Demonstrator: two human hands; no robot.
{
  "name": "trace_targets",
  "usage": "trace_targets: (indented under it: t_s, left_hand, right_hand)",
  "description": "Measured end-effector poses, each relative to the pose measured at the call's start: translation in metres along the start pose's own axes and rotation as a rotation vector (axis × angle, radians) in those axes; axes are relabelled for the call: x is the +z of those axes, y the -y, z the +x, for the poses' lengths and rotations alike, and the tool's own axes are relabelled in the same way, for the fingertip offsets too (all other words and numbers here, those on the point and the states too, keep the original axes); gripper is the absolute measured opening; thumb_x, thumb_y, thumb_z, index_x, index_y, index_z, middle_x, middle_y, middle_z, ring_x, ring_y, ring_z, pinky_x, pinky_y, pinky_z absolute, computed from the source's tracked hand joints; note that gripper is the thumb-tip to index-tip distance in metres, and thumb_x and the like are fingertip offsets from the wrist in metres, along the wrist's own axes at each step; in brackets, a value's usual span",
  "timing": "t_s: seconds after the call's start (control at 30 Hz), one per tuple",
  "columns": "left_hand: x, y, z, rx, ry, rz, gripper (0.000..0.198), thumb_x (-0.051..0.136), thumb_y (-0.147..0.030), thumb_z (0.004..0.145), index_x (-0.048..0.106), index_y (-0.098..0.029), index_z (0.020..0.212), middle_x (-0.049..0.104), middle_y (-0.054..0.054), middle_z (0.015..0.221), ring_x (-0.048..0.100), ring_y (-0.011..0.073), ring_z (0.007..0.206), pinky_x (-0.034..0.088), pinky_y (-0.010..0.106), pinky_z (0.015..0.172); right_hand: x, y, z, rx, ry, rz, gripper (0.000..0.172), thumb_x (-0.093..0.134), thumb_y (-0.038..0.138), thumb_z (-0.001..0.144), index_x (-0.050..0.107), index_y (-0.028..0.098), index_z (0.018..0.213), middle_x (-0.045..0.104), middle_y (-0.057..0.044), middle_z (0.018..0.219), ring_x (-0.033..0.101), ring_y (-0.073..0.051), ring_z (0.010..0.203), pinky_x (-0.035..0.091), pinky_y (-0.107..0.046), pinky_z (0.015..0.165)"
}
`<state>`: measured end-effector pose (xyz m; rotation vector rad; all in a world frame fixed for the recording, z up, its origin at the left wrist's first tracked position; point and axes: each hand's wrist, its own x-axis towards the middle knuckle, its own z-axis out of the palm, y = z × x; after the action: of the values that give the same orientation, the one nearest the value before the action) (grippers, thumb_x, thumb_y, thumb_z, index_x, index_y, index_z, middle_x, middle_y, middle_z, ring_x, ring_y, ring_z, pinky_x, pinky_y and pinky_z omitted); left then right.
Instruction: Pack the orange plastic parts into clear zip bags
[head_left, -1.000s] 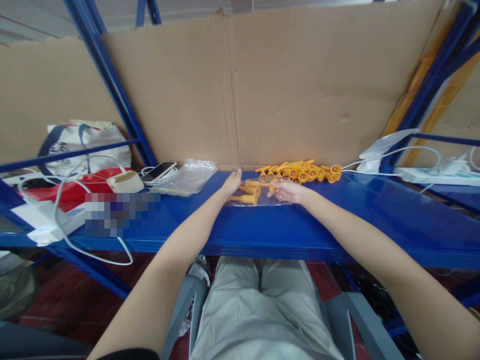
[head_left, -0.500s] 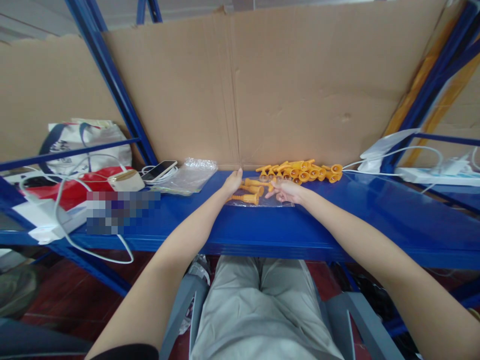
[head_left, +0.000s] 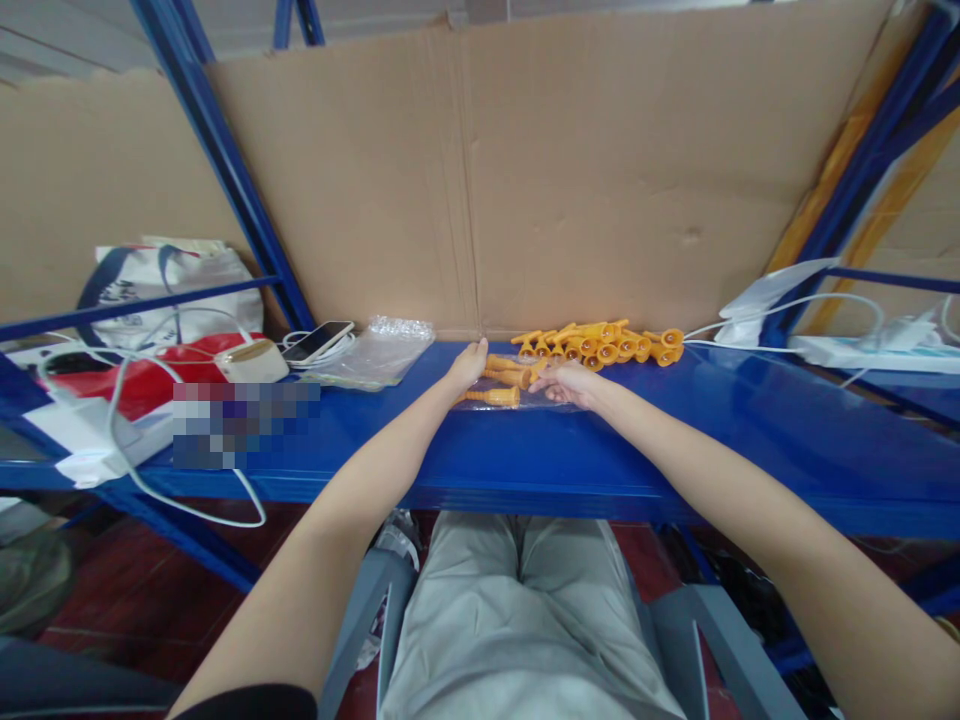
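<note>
A clear plastic bag (head_left: 553,404) lies on the blue shelf between my hands. Inside it are a few orange-yellow plastic pieces with flared, horn-like ends, one being the nearest flared piece (head_left: 504,397). My left hand (head_left: 469,364) is closed on the bag's left part, its fingers partly hidden. At the right part of the bag, my right hand (head_left: 566,383) pinches another orange-yellow flared piece (head_left: 535,370), mostly covered by the fingers. Just behind my right hand lies a pile of the same flared pieces (head_left: 607,346), heaped with many bell ends facing me.
To the left lie a stack of clear plastic bags (head_left: 382,352), a phone (head_left: 319,342) and a white power strip with cables (head_left: 112,440). Cardboard (head_left: 600,180) walls off the back. Another white power strip (head_left: 877,352) sits at right. The blue shelf's front edge (head_left: 525,497) crosses above my lap.
My right hand has moved slightly left, carrying its flared piece further over the bag toward the pieces there. My left hand stays almost in place.
</note>
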<state>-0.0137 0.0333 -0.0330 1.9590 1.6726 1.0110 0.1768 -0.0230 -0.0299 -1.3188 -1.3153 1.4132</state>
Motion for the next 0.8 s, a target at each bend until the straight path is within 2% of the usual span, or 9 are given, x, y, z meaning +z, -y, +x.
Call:
trace_targets:
  t_s: [0.1, 0.27, 0.43, 0.6, 0.8]
  left_hand:
    - [0.001, 0.000, 0.000, 0.022, -0.012, 0.025, 0.046, 0.026, -0.033, 0.099, 0.062, -0.009, 0.114, 0.063, 0.016, 0.124, 0.055, 0.0234, 0.121, 0.041, 0.032, 0.100]
    - [0.006, 0.000, -0.001, 0.152, 0.055, 0.169, 0.033, 0.038, -0.021, 0.093, 0.065, -0.014, 0.111, 0.067, 0.009, 0.120, 0.059, 0.0201, 0.115, 0.041, 0.029, 0.102]
    - [0.010, 0.001, -0.001, 0.242, 0.097, 0.282, 0.036, 0.039, -0.018, 0.091, 0.063, -0.014, 0.118, 0.062, 0.008, 0.129, 0.055, 0.0187, 0.122, 0.036, 0.029, 0.108]
    - [0.010, 0.004, 0.000, 0.289, 0.116, 0.339, 0.040, 0.038, -0.019, 0.092, 0.059, -0.014, 0.125, 0.059, 0.007, 0.134, 0.053, 0.0171, 0.125, 0.035, 0.026, 0.108]
    - [0.012, 0.007, 0.002, 0.336, 0.138, 0.380, 0.044, 0.036, -0.021, 0.093, 0.052, -0.012, 0.133, 0.053, 0.008, 0.141, 0.047, 0.0160, 0.131, 0.031, 0.026, 0.111]
  right_hand:
    - [0.004, 0.001, -0.002, 0.033, -0.113, 0.021, 0.014, 0.047, 0.007, 0.091, 0.058, 0.013, 0.083, 0.065, -0.001, 0.059, 0.040, -0.004, 0.036, 0.030, -0.015, 0.036]
    - [0.005, 0.002, -0.005, -0.002, -0.111, 0.055, 0.014, 0.053, 0.002, 0.086, 0.058, 0.012, 0.077, 0.065, 0.000, 0.057, 0.041, -0.004, 0.035, 0.030, -0.015, 0.035]
    - [0.004, 0.002, -0.005, -0.024, -0.059, 0.080, 0.006, 0.054, 0.014, 0.091, 0.060, 0.012, 0.090, 0.066, -0.001, 0.059, 0.038, -0.004, 0.032, 0.026, -0.016, 0.032]
    - [0.003, 0.002, -0.004, -0.002, -0.076, 0.107, 0.017, 0.043, 0.024, 0.098, 0.055, 0.013, 0.105, 0.065, -0.001, 0.056, 0.037, -0.006, 0.029, 0.026, -0.016, 0.031]
    - [0.005, 0.003, -0.006, -0.066, -0.066, 0.015, 0.023, 0.038, 0.034, 0.100, 0.048, 0.019, 0.115, 0.064, 0.002, 0.056, 0.040, -0.006, 0.028, 0.029, -0.016, 0.031]
